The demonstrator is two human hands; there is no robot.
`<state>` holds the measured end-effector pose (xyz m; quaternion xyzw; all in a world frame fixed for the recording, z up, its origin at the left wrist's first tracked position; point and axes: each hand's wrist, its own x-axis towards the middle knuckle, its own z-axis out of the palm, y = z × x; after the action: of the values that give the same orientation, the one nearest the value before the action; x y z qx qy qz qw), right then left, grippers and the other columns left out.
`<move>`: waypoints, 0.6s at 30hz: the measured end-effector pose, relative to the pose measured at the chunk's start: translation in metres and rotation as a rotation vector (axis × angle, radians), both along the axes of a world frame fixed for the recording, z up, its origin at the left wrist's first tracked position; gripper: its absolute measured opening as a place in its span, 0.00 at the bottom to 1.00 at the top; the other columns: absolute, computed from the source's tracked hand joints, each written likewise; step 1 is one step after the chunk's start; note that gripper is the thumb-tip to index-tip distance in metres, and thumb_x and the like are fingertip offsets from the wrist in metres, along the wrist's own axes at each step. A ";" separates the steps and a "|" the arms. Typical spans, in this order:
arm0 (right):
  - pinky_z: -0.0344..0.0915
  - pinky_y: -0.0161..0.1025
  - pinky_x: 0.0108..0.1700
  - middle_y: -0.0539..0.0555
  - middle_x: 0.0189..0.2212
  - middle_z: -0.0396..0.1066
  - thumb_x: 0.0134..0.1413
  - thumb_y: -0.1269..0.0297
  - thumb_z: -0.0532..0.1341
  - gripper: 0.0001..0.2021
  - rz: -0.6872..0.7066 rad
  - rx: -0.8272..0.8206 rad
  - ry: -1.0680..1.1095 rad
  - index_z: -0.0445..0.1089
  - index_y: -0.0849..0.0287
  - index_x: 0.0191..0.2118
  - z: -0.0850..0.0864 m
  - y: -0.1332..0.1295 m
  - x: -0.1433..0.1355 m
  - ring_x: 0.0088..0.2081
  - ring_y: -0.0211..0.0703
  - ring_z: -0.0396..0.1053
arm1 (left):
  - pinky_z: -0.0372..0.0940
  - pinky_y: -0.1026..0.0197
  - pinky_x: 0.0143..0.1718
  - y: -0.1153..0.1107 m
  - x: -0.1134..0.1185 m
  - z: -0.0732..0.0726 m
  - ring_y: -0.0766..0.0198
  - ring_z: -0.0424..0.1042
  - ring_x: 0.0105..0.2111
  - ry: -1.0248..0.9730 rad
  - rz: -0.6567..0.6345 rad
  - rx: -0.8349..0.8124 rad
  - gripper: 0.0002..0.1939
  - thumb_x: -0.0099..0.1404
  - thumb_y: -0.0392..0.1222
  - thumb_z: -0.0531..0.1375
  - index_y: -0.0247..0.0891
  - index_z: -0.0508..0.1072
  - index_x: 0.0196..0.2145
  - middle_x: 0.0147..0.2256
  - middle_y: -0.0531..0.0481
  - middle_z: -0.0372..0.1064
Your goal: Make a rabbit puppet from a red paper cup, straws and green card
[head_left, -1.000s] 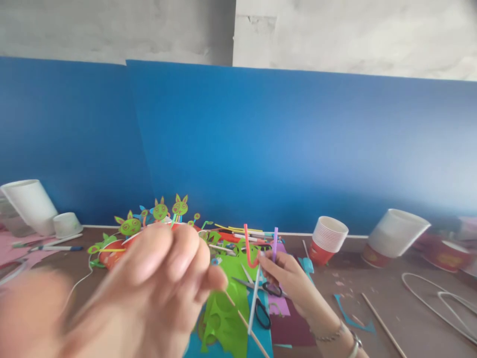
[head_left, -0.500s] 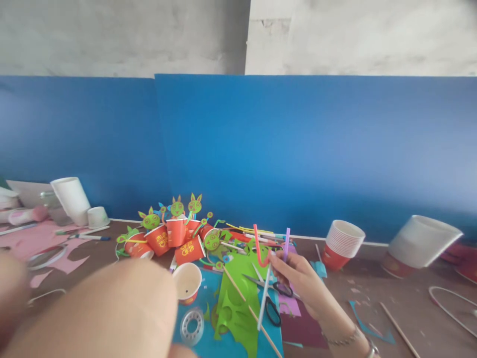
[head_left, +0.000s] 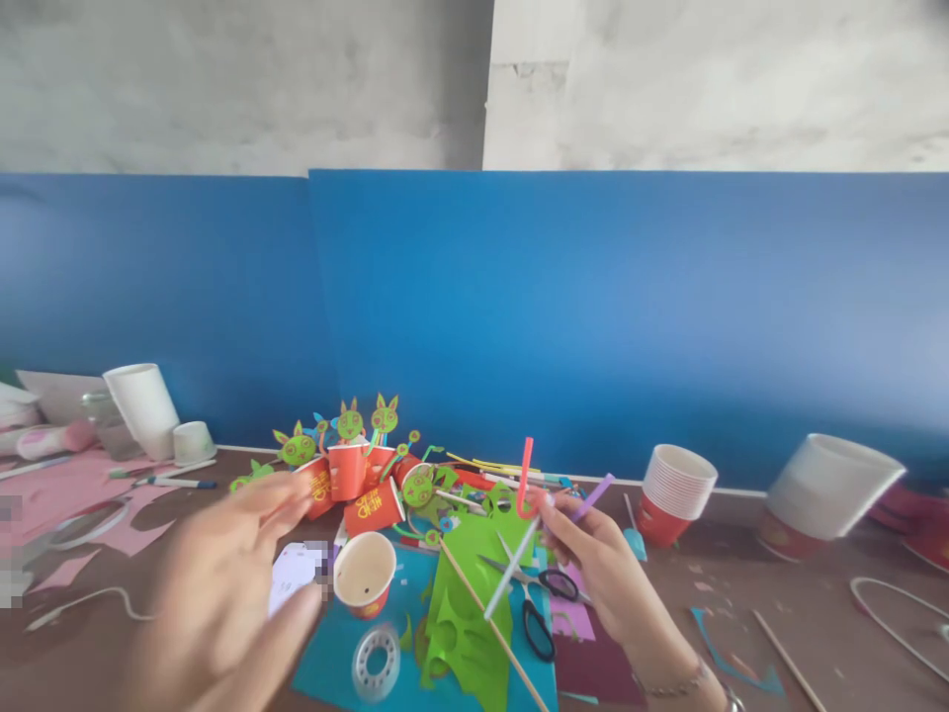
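My right hand (head_left: 574,534) pinches several straws: a red bent one (head_left: 526,473), a purple one (head_left: 594,496) and a pale one (head_left: 511,569) that slants down to the left. My left hand (head_left: 237,583), blurred by motion, is raised at the left with thumb and fingers apart, holding nothing. To its right an upright paper cup (head_left: 365,574) has a small dark hole in its bottom. Scissors (head_left: 535,633) with black handles lie under my right hand on green cut paper (head_left: 471,613). A wooden stick (head_left: 504,643) crosses the paper.
Red cups (head_left: 348,470) with green animal faces (head_left: 386,413) are piled behind the open cup. A tape roll (head_left: 376,663) lies in front. Stacked cups (head_left: 676,489) stand at the right, and pink paper scraps (head_left: 66,494) lie at the left.
My left hand has drawn back from close before the camera, and its fingers now show. The straws in my right hand have tilted, with the pale one's lower end swung left.
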<state>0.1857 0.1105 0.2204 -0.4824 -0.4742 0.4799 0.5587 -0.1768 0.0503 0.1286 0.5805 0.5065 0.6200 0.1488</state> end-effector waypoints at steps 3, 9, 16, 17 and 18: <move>0.48 0.31 0.21 0.45 0.20 0.61 0.47 0.48 0.67 0.18 -0.066 0.036 0.023 0.72 0.58 0.35 -0.002 0.000 -0.003 0.21 0.33 0.52 | 0.52 0.36 0.60 0.034 0.033 0.021 0.39 0.48 0.64 0.331 0.045 -0.221 0.50 0.51 0.46 0.68 0.44 0.47 0.65 0.65 0.39 0.47; 0.61 0.35 0.31 0.51 0.28 0.70 0.49 0.51 0.66 0.13 -0.053 0.194 -0.016 0.72 0.56 0.34 0.002 -0.013 -0.019 0.29 0.40 0.64 | 0.60 0.39 0.55 0.050 0.068 -0.005 0.42 0.62 0.57 0.467 0.068 -0.261 0.43 0.54 0.41 0.61 0.36 0.47 0.64 0.57 0.34 0.61; 0.63 0.41 0.36 0.54 0.30 0.72 0.58 0.63 0.60 0.04 -0.022 0.575 -0.440 0.72 0.54 0.35 -0.006 -0.030 -0.032 0.34 0.46 0.68 | 0.66 0.46 0.49 0.042 0.121 0.020 0.48 0.70 0.49 0.407 -0.168 -0.082 0.25 0.55 0.37 0.61 0.39 0.61 0.51 0.47 0.38 0.69; 0.63 0.41 0.35 0.53 0.30 0.72 0.58 0.65 0.59 0.04 -0.015 0.622 -0.504 0.72 0.54 0.36 -0.008 -0.029 -0.033 0.33 0.46 0.67 | 0.67 0.46 0.48 0.042 0.129 0.026 0.49 0.71 0.47 0.387 -0.187 -0.080 0.23 0.55 0.37 0.61 0.39 0.62 0.49 0.45 0.40 0.70; 0.63 0.41 0.35 0.53 0.29 0.72 0.58 0.67 0.58 0.05 -0.010 0.656 -0.563 0.72 0.53 0.36 -0.009 -0.028 -0.034 0.33 0.46 0.67 | 0.67 0.46 0.47 0.043 0.135 0.030 0.49 0.71 0.45 0.368 -0.205 -0.080 0.22 0.55 0.38 0.62 0.39 0.63 0.48 0.44 0.41 0.70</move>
<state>0.1520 0.0820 0.2111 -0.3935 -0.7332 0.1509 0.5337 -0.0414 0.0928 0.1591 0.7260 0.4876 0.4647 0.1389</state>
